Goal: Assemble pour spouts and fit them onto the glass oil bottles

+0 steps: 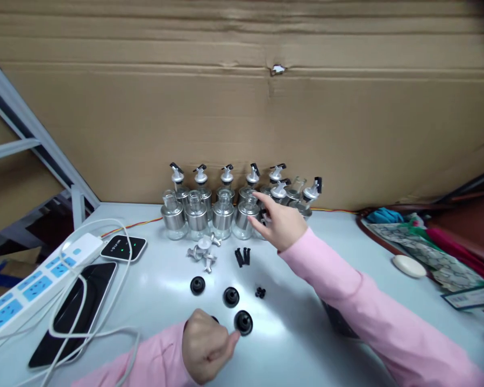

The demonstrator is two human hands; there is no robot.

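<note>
My right hand [284, 220] reaches to the front row of glass bottles, thumb and index finger spread apart. Its fingertips are at the right side of an uncapped bottle with a metal band [244, 219]; whether they touch it I cannot tell. The hand partly covers another bottle with a silver pourer [278, 191]. My left hand [205, 346] is curled closed low on the table, its palm side hidden. Beside its thumb lies a black round stopper [243, 322]. Further black stoppers [231, 296], silver pourer parts [204, 247], black lever pieces [242, 257] and tiny black pieces [260, 292] lie around.
Behind the uncapped bottles stands a row with pourers [227, 174], against a cardboard wall [242, 118]. On the left are a power strip [36, 285], a black phone [72, 317], a small Wi-Fi device [123, 248] and loose white cables. A white oval object [408, 266] and a bag lie right.
</note>
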